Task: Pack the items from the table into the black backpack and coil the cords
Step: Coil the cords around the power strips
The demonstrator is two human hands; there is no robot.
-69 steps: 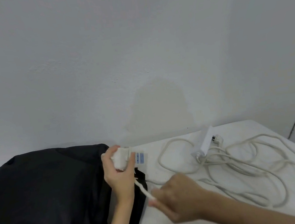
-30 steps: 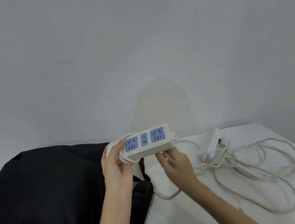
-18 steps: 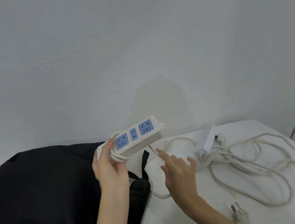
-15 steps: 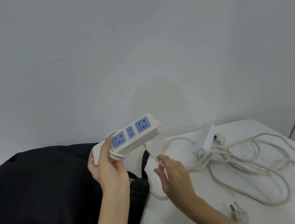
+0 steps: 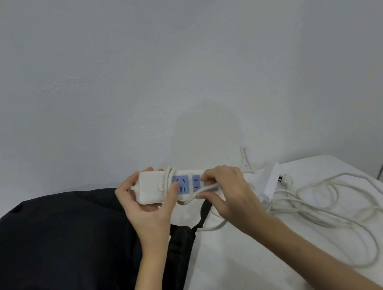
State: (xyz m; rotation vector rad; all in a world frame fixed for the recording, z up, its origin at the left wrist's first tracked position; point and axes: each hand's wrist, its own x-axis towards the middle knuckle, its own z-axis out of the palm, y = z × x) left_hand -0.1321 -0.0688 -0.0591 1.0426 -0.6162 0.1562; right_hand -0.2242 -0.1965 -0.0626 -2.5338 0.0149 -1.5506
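Observation:
My left hand point(image 5: 145, 209) grips the left end of a white power strip point(image 5: 152, 187) with blue sockets, held level above the table. One turn of its white cord point(image 5: 192, 196) is wrapped round the strip. My right hand point(image 5: 229, 188) pinches that cord against the strip's right part, covering the far socket. The cord runs on under my right hand down to the table. The black backpack point(image 5: 55, 255) lies at the left, with a strap point(image 5: 204, 212) reaching toward the strip.
A second white power strip point(image 5: 272, 179) with its plug point(image 5: 285, 179) lies behind my right hand, on the white table point(image 5: 236, 271). Its long white cord point(image 5: 335, 204) sprawls in loose loops over the table's right side. A pale wall stands close behind.
My left hand turned the strip level and shifted to its end. My right hand came up from the table with the cord and now pinches it across the strip's face.

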